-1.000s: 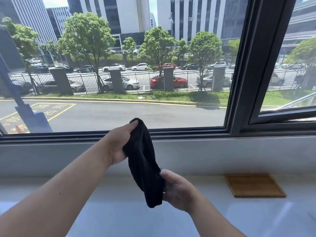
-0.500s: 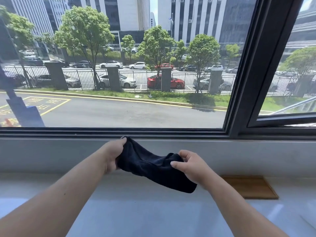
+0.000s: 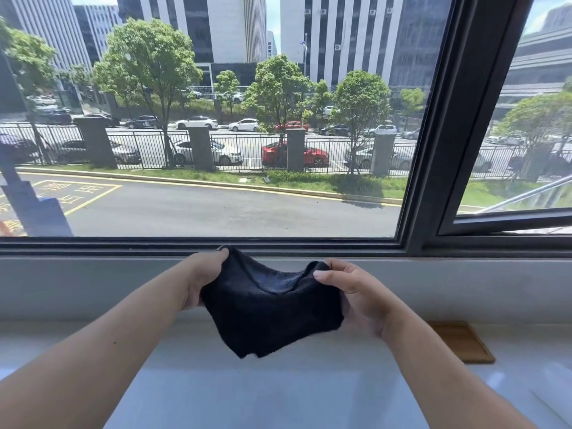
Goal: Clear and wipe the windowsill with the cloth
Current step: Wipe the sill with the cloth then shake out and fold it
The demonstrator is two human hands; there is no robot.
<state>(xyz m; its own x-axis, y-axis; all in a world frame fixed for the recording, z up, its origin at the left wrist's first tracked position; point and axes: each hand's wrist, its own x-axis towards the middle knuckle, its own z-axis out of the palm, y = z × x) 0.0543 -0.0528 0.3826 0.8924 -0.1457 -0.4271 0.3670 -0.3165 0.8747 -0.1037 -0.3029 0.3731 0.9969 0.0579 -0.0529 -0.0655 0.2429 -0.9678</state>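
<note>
Cloth: we see the black cloth stretched between both hands, held in the air above the windowsill, its lower edge hanging loose.
Left hand: the left hand is clamped on the cloth's left top corner (thumb side hidden by fabric).
Right hand: the right hand pinches the right top corner, fingers closed on it.
Wooden mat: the wooden mat lies flat near the sill's right end, against its back edge.

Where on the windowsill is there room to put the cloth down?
The windowsill is bare under and left of the black cloth, out to the left edge. The only thing on it is a wooden mat beside the right hand, with bare sill in front of it.
</note>
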